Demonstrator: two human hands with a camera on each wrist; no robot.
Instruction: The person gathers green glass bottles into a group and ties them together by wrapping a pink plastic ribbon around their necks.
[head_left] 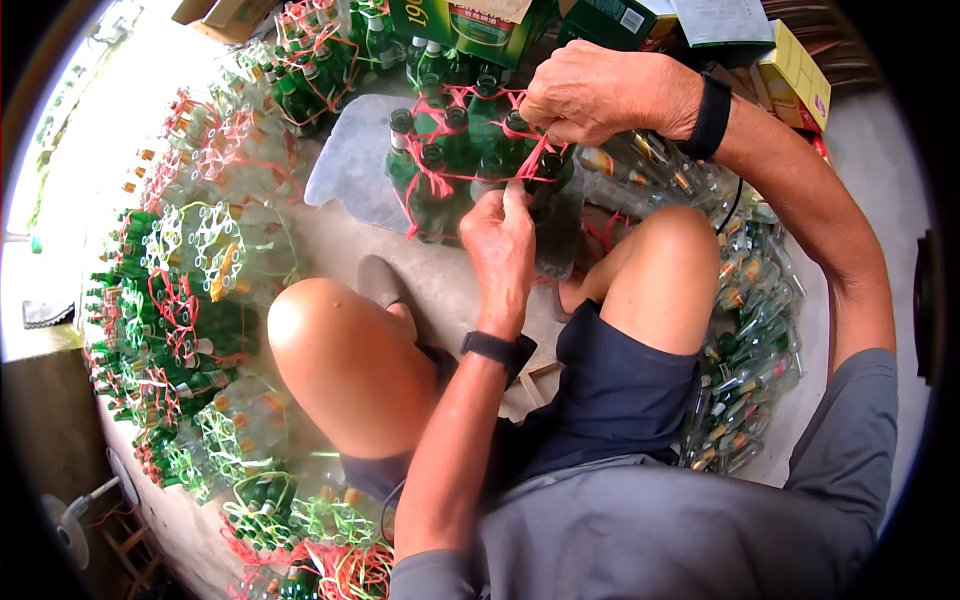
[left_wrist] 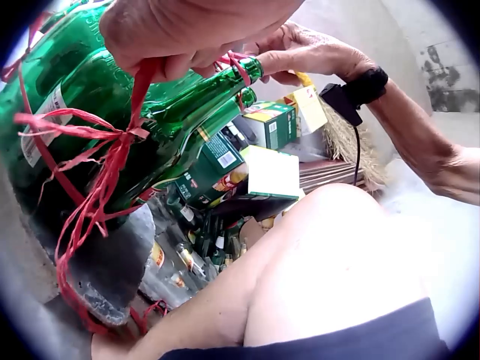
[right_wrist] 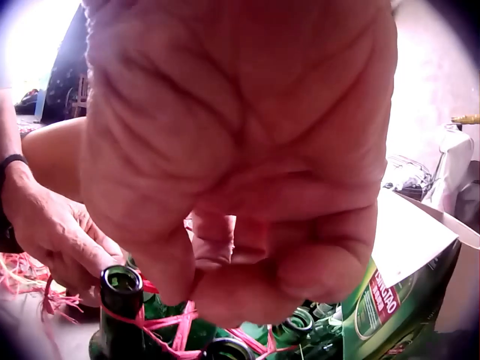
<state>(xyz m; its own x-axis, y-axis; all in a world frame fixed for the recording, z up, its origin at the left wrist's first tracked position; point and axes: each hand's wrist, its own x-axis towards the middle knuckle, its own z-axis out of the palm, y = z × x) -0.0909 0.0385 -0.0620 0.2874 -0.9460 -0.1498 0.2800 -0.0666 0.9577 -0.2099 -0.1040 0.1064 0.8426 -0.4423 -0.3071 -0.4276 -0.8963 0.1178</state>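
A bundle of green bottles (head_left: pixel 433 205) stands upright, red plastic string (head_left: pixel 432 178) looped round and between the necks. At its near right side my left hand (head_left: pixel 500 245) pinches a strand between thumb and finger; in the left wrist view this hand (left_wrist: pixel 187 34) grips the red string (left_wrist: pixel 140 90) above a knot with loose tails. My right hand (head_left: pixel 610 95) is over the far right necks, its fingers curled round string there. The right wrist view shows its palm (right_wrist: pixel 240 150) and bent fingers close above a bottle mouth (right_wrist: pixel 121 281); the fingertips' hold is partly hidden.
The bundle stands on a grey board (head_left: pixel 350 165) between the feet. Tied bottles (head_left: pixel 215 250) crowd the left side, and loose bottles (head_left: pixel 745 350) lie in a heap at the right. Cartons (head_left: pixel 795 75) are at the back. A fan (head_left: pixel 75 515) is at the lower left.
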